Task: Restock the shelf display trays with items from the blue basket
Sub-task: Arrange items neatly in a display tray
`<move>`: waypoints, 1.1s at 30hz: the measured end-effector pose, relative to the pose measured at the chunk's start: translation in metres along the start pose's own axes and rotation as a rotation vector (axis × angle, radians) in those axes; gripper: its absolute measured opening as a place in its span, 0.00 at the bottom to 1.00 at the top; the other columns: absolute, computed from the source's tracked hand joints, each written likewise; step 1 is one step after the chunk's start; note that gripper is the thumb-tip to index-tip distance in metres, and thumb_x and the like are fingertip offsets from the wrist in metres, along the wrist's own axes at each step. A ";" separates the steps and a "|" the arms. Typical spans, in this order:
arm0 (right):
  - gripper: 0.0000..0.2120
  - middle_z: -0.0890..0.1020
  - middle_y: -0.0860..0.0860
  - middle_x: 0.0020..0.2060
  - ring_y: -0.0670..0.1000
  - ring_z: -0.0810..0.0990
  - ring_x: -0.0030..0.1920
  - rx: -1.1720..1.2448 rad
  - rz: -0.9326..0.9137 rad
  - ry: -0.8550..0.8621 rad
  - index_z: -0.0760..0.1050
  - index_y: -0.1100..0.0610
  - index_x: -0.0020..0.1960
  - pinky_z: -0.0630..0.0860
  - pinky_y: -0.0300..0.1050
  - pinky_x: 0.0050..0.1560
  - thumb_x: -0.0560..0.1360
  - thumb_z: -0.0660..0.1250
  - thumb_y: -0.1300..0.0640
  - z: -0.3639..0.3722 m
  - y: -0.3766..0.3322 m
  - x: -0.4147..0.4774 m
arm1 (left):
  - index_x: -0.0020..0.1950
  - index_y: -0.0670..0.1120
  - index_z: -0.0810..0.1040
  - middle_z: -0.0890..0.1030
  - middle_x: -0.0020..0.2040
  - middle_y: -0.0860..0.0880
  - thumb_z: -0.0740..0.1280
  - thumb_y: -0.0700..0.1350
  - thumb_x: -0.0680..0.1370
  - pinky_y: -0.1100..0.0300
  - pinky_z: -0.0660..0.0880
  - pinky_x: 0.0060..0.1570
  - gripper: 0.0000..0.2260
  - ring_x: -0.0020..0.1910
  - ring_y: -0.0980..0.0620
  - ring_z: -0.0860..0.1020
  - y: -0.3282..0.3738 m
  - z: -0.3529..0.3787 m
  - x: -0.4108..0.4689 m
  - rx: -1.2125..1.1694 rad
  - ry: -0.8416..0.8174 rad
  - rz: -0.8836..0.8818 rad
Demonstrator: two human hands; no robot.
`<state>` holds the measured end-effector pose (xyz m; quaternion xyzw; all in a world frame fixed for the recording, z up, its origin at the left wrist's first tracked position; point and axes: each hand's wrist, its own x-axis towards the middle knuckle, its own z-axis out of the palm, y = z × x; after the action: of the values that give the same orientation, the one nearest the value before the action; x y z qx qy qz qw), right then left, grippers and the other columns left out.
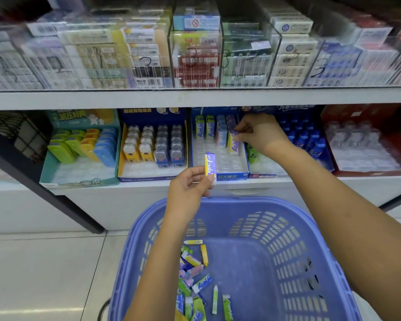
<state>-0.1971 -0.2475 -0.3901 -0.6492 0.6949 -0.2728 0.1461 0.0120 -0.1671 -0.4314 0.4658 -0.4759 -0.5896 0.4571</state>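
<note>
R hand (pixel 259 133) is inside the blue display tray (pixel 232 176), pinching a purple eraser (pixel 234 141) upright in the right row. L hand (pixel 188 184), above the blue basket (pixel 241 201), grips a 2nd eraser (pixel 210 163) btwn thumb & fingers. Loose erasers (pixel 195 274) lie in the basket.

Single head-worn wide-angle view, facing forward and down, close above blue basket (pixel 252 201), shelf trays (pixel 232 176) ahead

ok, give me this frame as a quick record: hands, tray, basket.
left hand: holds purple-yellow eraser upright
right hand: pinches second eraser at right column of blue tray
tray fill: back rows stocked, front slots empty
blue basket: loose erasers on its floor, left side
</note>
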 end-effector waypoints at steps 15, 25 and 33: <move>0.06 0.83 0.52 0.40 0.48 0.81 0.39 0.326 -0.037 -0.131 0.81 0.54 0.47 0.78 0.39 0.44 0.71 0.72 0.55 -0.014 -0.033 -0.050 | 0.50 0.52 0.80 0.84 0.45 0.51 0.70 0.39 0.75 0.68 0.77 0.40 0.08 0.43 0.57 0.82 0.008 0.005 -0.003 0.002 0.011 0.088; 0.05 0.82 0.54 0.40 0.55 0.83 0.44 0.457 0.030 0.090 0.75 0.55 0.45 0.78 0.49 0.51 0.73 0.70 0.62 -0.021 -0.022 -0.041 | 0.72 0.51 0.67 0.70 0.69 0.56 0.63 0.46 0.80 0.72 0.58 0.65 0.20 0.69 0.61 0.65 -0.004 0.013 -0.002 0.730 -0.079 0.373; 0.08 0.77 0.50 0.40 0.50 0.77 0.43 0.013 -0.032 0.084 0.77 0.61 0.50 0.69 0.40 0.46 0.76 0.66 0.57 -0.016 -0.010 -0.002 | 0.75 0.49 0.61 0.61 0.75 0.54 0.62 0.47 0.80 0.74 0.43 0.66 0.24 0.75 0.57 0.53 -0.023 0.012 0.004 0.980 -0.149 0.418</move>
<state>-0.1976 -0.2421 -0.3716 -0.6472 0.6882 -0.3065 0.1170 -0.0025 -0.1665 -0.4529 0.4769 -0.8090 -0.2262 0.2586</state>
